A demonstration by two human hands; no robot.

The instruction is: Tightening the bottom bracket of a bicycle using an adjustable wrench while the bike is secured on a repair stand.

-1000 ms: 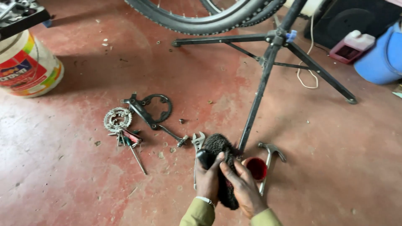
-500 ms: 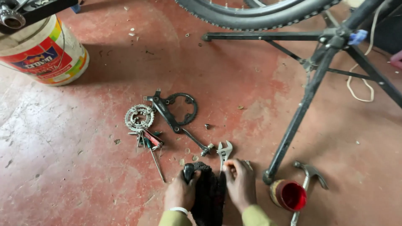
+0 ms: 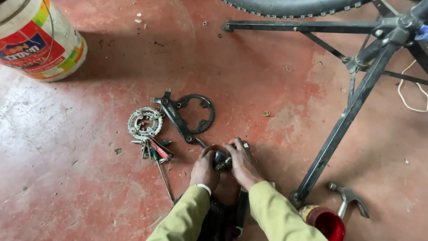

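Both my hands meet low over the red floor around a small dark metal part [image 3: 221, 159]. My left hand [image 3: 204, 168] cups it from the left and my right hand [image 3: 242, 163] closes over it from the right. A dark cloth [image 3: 218, 218] lies under my forearms. Just beyond my fingers lies a black crank arm with its chainring [image 3: 187, 115]. Left of that are a silver sprocket [image 3: 145, 122] and a fanned set of hex keys [image 3: 156, 151].
A black repair stand [image 3: 343, 120] stands on the right, with its foot by a red-lidded jar [image 3: 327, 223] and a hammer [image 3: 347, 198]. A bicycle tyre [image 3: 294, 6] hangs at the top. A paint bucket [image 3: 38, 38] stands at the far left.
The view has moved closer and leftward. My hands have come forward off the dark cloth and closed together around the small metal part near the crank arm.
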